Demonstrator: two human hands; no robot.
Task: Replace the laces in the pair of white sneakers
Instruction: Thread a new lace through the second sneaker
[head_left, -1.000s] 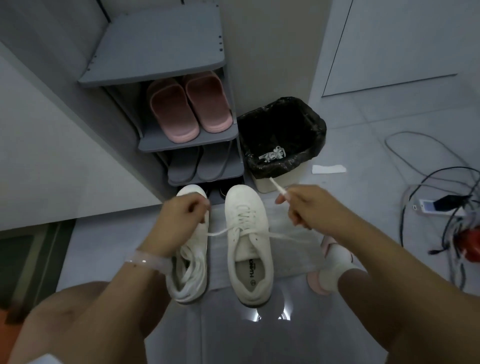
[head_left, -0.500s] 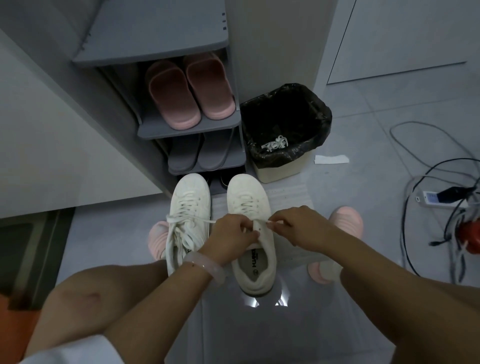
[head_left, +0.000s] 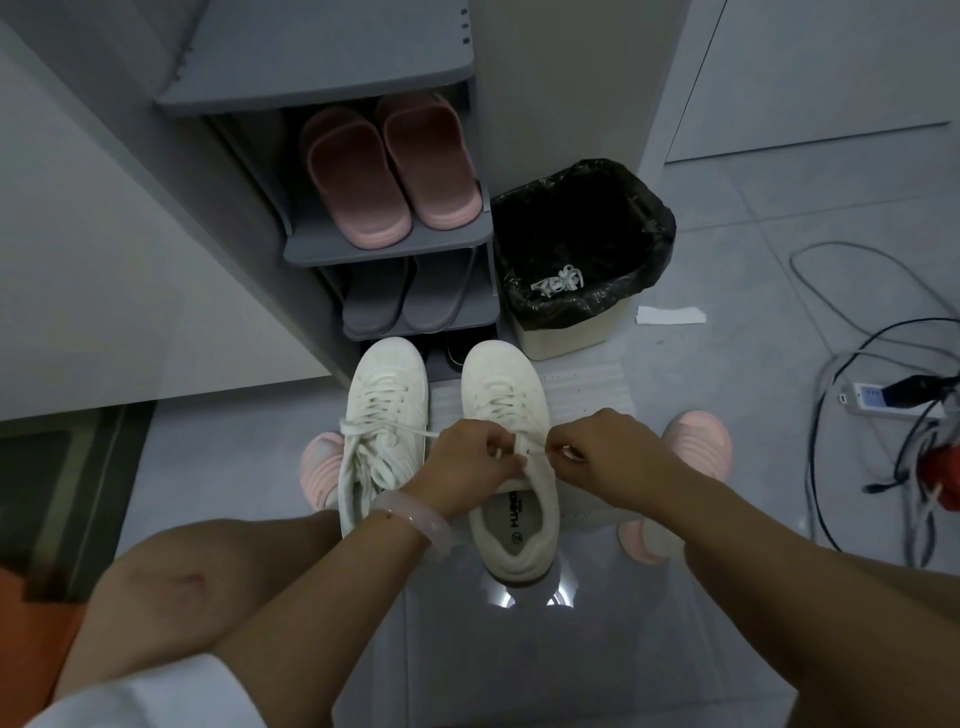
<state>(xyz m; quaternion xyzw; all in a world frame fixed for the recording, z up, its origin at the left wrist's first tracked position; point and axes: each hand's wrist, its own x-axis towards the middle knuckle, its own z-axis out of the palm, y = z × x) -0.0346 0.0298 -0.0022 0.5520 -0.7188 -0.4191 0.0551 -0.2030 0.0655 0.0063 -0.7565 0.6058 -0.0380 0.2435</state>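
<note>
White leather sneakers stand side by side on a grey tiled floor (head_left: 753, 364) before a grey shoe rack (head_left: 384, 244), toes pointing away from the person crouched over them. Both hands work at the right sneaker (head_left: 511, 415), near the top of its lacing: the left hand (head_left: 467, 462), fingers curled, pinches the white lace (head_left: 522, 451) at the upper eyelets, while the right hand (head_left: 602, 457) pinches the other end just beside it, the short stretch of lace taut between them. The forearms converge from either side, wrists bent down toward the tongue. That shoe appears laced through most of its rows, with only the uppermost eyelets and the tying seemingly left. The left sneaker (head_left: 384, 415) already carries a lace through its eyelets, though its ends lie loose and untied over the side. A tangle of white laces (head_left: 558, 280) lies in the black-lined bin (head_left: 639, 218) beside the rack, seemingly the discarded old ones. By this evidence the job looks well past halfway.
</note>
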